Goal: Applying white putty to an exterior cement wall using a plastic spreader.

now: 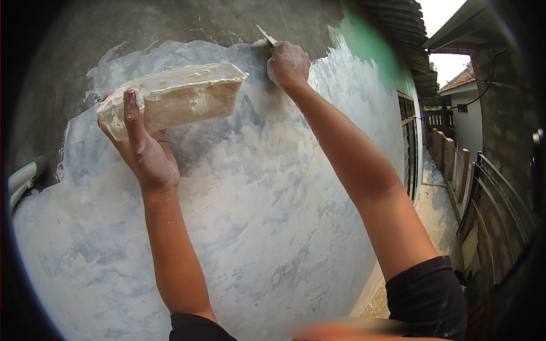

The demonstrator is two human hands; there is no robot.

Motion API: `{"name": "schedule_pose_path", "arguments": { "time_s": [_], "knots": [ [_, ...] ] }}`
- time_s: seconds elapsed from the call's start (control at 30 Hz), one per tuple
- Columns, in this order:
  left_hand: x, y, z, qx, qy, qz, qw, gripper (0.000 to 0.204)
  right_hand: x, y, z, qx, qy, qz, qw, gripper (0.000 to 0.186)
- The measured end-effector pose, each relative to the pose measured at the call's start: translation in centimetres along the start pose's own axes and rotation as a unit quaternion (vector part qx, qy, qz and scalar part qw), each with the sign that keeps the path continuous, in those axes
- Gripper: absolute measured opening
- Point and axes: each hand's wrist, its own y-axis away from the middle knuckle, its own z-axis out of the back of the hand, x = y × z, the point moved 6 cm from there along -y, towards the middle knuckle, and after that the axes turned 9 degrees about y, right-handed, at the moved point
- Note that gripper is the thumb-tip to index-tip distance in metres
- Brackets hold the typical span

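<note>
My left hand (149, 150) grips the near end of a translucent rectangular plastic tub (190, 105), its thumb over the rim. White putty coats the tub's edges and sides, and a lump of it sits by my thumb. Higher and to the right, my right hand (289, 65) is closed around a putty knife (266, 36); only its thin pale end shows past the fist, close to the wall. White smears cover both hands. Behind them, uneven white putty (273, 216) coats much of the wall, with bare grey plaster (170, 20) above it.
Pale pipes (24, 181) stick out at the far left. Right of the putty, the wall has green paint (372, 42) under a corrugated roof edge (395, 23). A narrow concrete path (435, 213) runs along the right, beside a low fence (452, 156) and metal rails (500, 199).
</note>
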Motion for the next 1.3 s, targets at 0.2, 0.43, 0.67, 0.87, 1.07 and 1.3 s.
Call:
{"name": "schedule_pose_path", "arguments": {
  "time_s": [0.2, 0.43, 0.67, 0.87, 1.07, 1.3],
  "knots": [
    [0.7, 0.2, 0.6, -0.021, 0.003, -0.011, 1.000, 0.066, 5.9, 4.9, 3.2, 0.095, -0.079, 0.164, 0.979, 0.028],
    [-0.7, 0.4, -0.3, -0.034, -0.012, 0.007, 0.999, 0.063, -5.1, -0.4, 2.2, -0.004, -0.101, -0.013, 0.995, 0.024],
    [-5.9, -2.1, 2.5, 0.015, -0.152, -0.057, 0.987, 0.063, -1.4, -3.4, 1.1, 0.052, -0.042, -0.115, 0.991, 0.026],
    [-8.9, -3.9, 3.7, -0.011, -0.205, -0.123, 0.971, 0.064, 13.1, 0.4, 2.5, 0.040, -0.100, 0.089, 0.990, 0.019],
    [-11.6, -4.8, 3.1, -0.047, -0.163, -0.126, 0.978, 0.061, 14.6, 4.2, 6.0, 0.052, -0.187, 0.195, 0.961, 0.021],
    [-11.8, -4.0, 1.9, 0.009, -0.195, -0.112, 0.974, 0.067, 6.0, -1.3, 3.0, -0.139, -0.183, 0.064, 0.971, 0.018]
  ]
}}
